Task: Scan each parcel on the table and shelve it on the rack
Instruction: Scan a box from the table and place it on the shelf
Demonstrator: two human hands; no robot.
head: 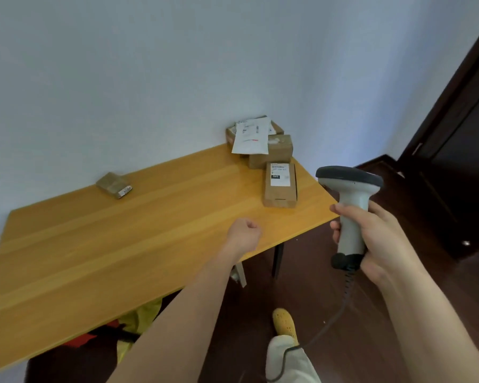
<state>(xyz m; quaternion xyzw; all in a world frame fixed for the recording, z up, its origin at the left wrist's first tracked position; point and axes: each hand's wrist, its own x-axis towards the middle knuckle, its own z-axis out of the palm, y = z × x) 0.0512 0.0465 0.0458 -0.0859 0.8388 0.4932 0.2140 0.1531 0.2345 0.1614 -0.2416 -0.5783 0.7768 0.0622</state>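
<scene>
A grey and white barcode scanner point(350, 205) is gripped by its handle in my right hand point(376, 239), off the table's right edge. My left hand point(245, 234) hovers over the wooden table point(122, 244) with fingers curled and nothing in it. A brown box with a white label point(280, 185) lies near the right edge, just beyond my left hand. Behind it in the corner are stacked cardboard boxes point(273, 152) with a white mailer bag point(250, 135) on top. A small taped parcel point(114, 185) lies at the far left by the wall.
The scanner's black cable point(343, 302) hangs down toward the floor. A dark wooden door point(459, 139) stands at the right. Yellow and red items point(138, 319) lie under the table. My foot in a yellow slipper point(284, 323) is on the dark floor.
</scene>
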